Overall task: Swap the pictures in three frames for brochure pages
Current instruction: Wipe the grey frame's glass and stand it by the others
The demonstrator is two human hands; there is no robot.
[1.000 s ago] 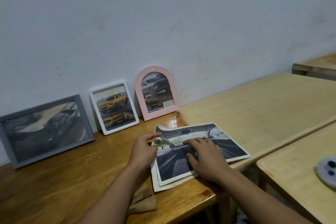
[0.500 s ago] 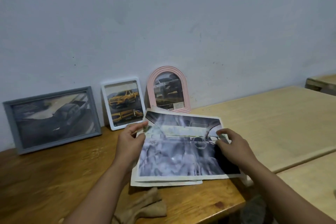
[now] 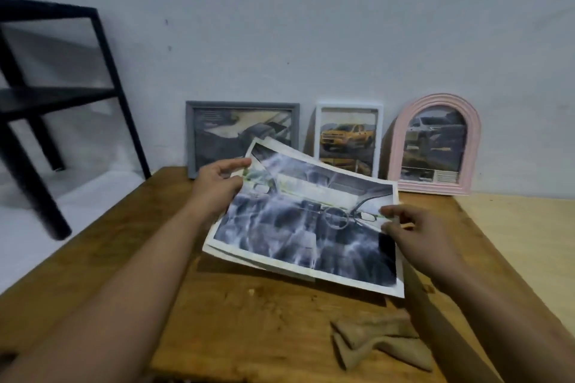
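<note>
My left hand (image 3: pixel 217 185) and right hand (image 3: pixel 413 227) pinched the brochure pages (image 3: pixel 308 224); next, I judged, came opening a frame (image 3: pixel 242 134).

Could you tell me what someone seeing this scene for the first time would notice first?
First, the brochure pages with a car interior, held above the brown table: the left hand pinches their left edge, the right hand their right edge. Behind them three frames lean on the wall: a grey frame, a white frame showing a yellow truck, and an arched pink frame. A tan cloth lies at the near right.
</note>
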